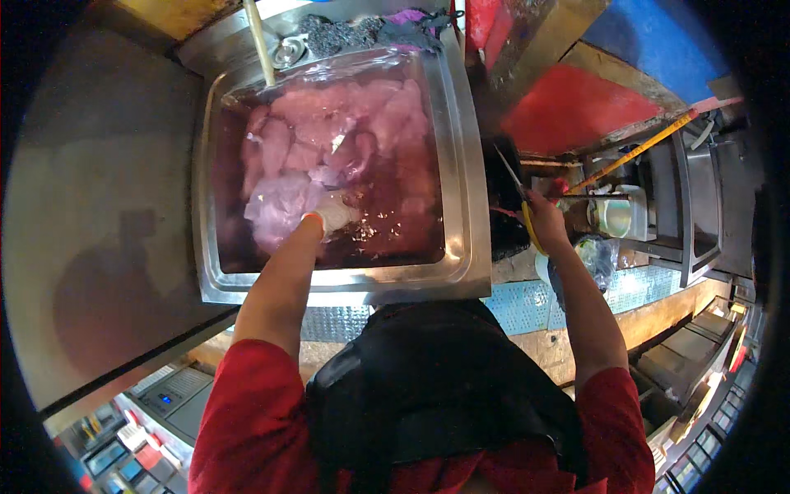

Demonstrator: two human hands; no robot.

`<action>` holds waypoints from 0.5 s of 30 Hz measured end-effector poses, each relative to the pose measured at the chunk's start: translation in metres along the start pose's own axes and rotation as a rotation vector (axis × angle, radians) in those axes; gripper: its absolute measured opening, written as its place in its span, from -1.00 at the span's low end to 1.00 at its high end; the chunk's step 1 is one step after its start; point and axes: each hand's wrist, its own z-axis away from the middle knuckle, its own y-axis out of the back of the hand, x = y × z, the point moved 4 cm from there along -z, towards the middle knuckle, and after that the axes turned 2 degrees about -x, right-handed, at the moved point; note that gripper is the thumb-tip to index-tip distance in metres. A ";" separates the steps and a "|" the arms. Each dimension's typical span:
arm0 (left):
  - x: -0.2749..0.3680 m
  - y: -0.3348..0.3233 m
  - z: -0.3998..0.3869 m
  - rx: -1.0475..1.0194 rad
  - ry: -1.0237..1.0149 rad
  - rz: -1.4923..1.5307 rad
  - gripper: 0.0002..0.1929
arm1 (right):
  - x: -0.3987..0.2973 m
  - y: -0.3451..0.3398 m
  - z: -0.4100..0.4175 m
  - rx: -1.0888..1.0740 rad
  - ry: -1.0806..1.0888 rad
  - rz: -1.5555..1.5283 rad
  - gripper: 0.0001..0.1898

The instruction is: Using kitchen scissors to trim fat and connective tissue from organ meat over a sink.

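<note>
A steel sink basin (466, 204) in front of me holds reddish water with many pieces of pale pink raw meat (345, 117). My left hand (336, 216), in a white glove with an orange cuff, reaches into the water near the basin's front. Its fingers are hidden, so its grip does not show. Beside it lies a pale, filmy lump (278, 207), perhaps in plastic. To the right of the basin, my right hand (546, 219) holds a yellow-handled cutting tool (510, 165), its thin blade pointing up and away; whether knife or scissors is unclear.
Dark mesh scrubbers and cloths (364, 34) lie on the sink's back ledge beside a metal strainer (289, 52). A pale pipe (259, 43) comes down into the basin's back left corner. A steel panel (111, 173) stands left. At right are a yellow pole (636, 151) and a white container (623, 213).
</note>
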 end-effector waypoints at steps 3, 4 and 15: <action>0.005 0.023 0.037 -0.018 0.050 1.236 -0.59 | -0.004 0.010 0.003 0.004 0.072 -0.013 -0.65; 0.006 0.026 0.046 -0.069 -0.048 1.463 -0.59 | -0.009 0.012 0.004 0.005 0.113 -0.063 -0.63; 0.022 0.057 0.038 0.323 0.021 1.410 -0.42 | -0.037 0.043 0.022 0.065 0.019 -0.062 -0.58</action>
